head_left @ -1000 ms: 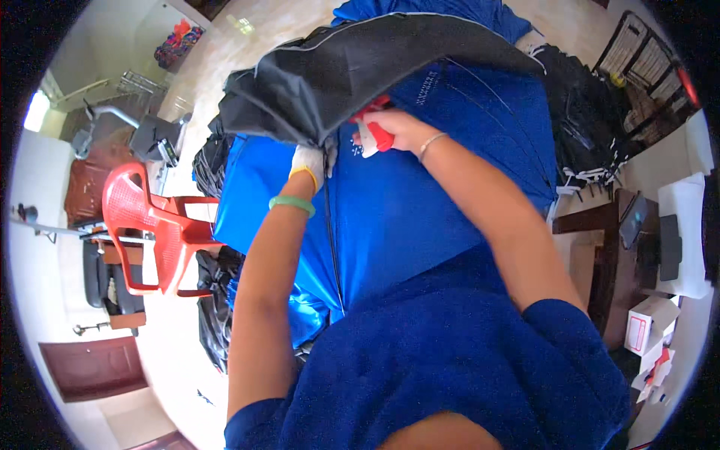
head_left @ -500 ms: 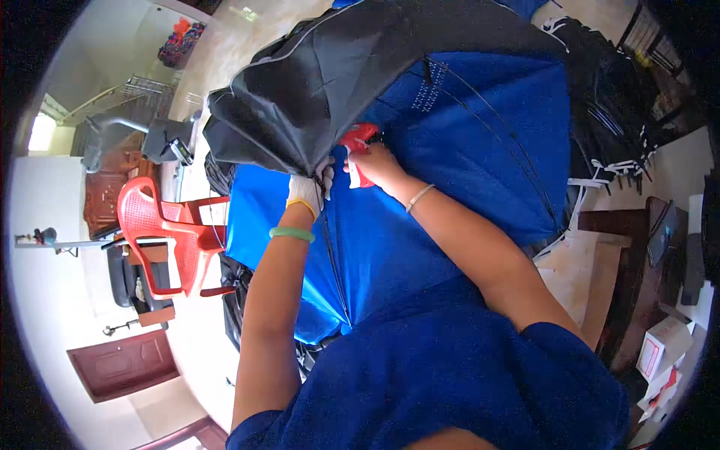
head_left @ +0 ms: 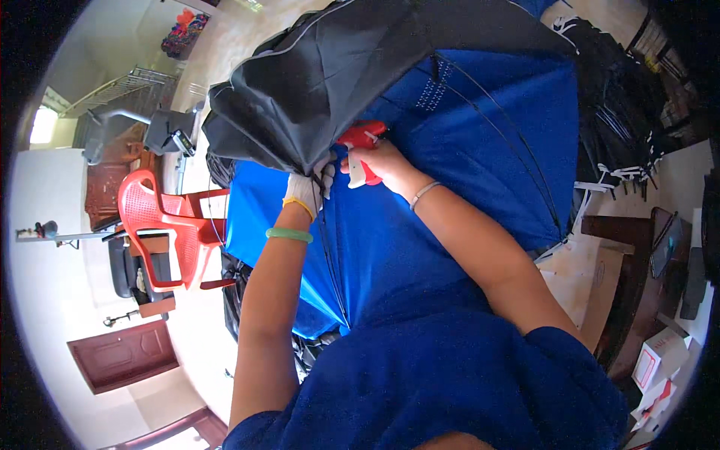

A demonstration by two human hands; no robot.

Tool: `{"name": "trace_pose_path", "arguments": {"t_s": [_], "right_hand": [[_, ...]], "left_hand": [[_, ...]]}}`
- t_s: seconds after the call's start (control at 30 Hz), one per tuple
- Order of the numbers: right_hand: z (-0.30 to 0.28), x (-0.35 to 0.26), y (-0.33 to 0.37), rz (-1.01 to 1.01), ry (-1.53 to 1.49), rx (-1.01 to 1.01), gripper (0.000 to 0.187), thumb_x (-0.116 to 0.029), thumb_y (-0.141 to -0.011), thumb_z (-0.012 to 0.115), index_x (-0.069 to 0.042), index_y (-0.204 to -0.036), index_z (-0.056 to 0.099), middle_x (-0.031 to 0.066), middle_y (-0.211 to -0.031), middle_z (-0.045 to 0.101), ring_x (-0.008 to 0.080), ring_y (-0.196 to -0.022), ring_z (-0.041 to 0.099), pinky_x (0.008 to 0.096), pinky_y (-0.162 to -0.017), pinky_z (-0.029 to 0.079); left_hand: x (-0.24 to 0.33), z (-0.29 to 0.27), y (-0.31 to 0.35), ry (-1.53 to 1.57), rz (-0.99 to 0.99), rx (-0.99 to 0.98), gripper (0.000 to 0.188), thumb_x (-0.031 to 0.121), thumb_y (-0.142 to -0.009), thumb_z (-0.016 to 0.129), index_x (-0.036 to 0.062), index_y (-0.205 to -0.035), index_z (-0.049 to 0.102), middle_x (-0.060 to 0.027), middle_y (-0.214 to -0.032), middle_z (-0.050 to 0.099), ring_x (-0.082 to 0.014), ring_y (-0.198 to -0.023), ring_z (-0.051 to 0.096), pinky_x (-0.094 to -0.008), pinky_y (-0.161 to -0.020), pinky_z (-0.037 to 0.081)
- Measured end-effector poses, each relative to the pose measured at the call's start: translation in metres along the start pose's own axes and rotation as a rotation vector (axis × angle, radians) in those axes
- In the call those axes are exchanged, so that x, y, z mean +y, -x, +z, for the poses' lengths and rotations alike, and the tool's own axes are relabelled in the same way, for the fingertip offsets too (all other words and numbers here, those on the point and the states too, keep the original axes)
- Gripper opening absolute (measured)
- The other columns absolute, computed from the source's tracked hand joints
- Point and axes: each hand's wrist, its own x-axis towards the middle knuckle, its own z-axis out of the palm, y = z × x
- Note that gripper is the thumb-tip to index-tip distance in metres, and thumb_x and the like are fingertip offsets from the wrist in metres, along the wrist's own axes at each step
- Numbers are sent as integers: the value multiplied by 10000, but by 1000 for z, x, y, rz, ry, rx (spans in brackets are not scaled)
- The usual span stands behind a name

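Blue-and-black cloth umbrella [head_left: 409, 232], wide and full of folds, was spread in front of the person, right up by the dark blue shirt [head_left: 450, 367]. What held it up from below did not show. Its left edge was near the red plastic chair with armrests [head_left: 176, 217], and its right corner was near the dark brown wooden table [head_left: 634, 315]. A big black cloth flap [head_left: 390, 60] covered its far edge.

The left hand [head_left: 304, 187], in a white glove with a yellow cuff, was left of the umbrella's middle, at the low tip of the black flap. Its fingers were bent around the bunched cloth, beside a thin dark rib [head_left: 328, 251]. The bare right hand [head_left: 379, 161] was just to the right, its fingers curled around a red-and-white plastic hand tool [head_left: 362, 135]. I could not tell if a finger squeezed the tool, or if its front touched the flap.

To do this part well, I think the left fingers needed a firm pinch, so the cloth could not slip. The tool was best moved slowly, with its front away from the gloved fingers. The cloth looked thin, so a hard tug might have torn it or bent the rib.
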Motion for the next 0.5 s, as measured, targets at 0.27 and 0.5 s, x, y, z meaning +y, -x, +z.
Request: {"name": "trace_pose_path", "arguments": {"t_s": [0.27,0.5], "right_hand": [[0,0,0,35,-9,-1,295,-81,-768,561,-30,-1052,497,152,-864,609,271,-782,637,374,-676,527],[-4,4,-2,49,-32,-49,250,-114,-788,557,-42,-1021,502,140,-840,605,255,-740,633,374,-642,525]], "left_hand": [[-7,-6,-6,92,15,-42,226,312,-823,568,93,-880,556,20,-584,462,-87,-415,404,-231,-339,307],[5,5,2,4,79,-121,184,294,-821,564,110,-821,545,22,-540,447,-101,-378,383,-244,-328,302]]}}
